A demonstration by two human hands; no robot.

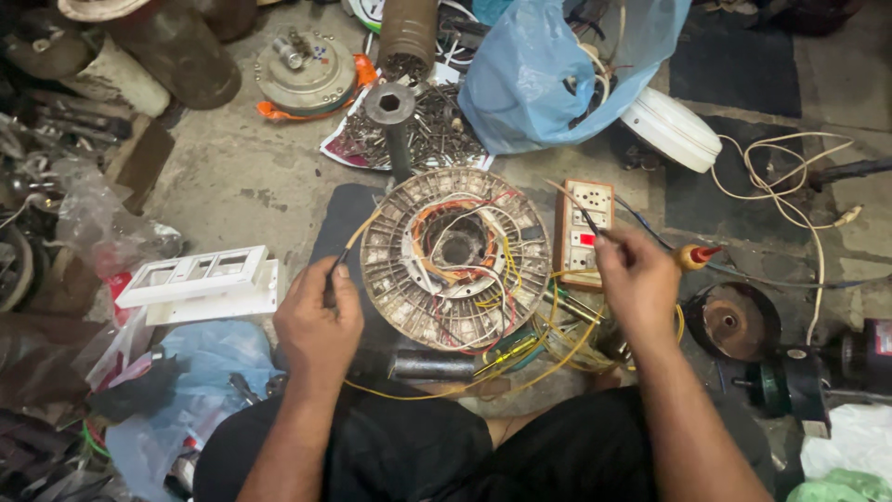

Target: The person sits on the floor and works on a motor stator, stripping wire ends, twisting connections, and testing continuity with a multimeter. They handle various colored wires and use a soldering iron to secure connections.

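Round grey fan stator with copper windings and loose coloured wires [455, 258] sits dead centre in front of you. Your left hand [318, 325] at its 9 o'clock edge pinches a yellow wire [351, 244]; right hand [637, 279] at 3 o'clock grips a thin probe [578, 209] over the beige switchboard [583, 232]. Screw pile [429, 130] crowds 12 o'clock; bare floor [242, 177] at 10.

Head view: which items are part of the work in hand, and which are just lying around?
In hand:
left hand holding a yellow wire
right hand holding a thin probe
round wound stator
socket board

Lying about:
blue plastic bag
pile of screws
white switch frames
white round cover
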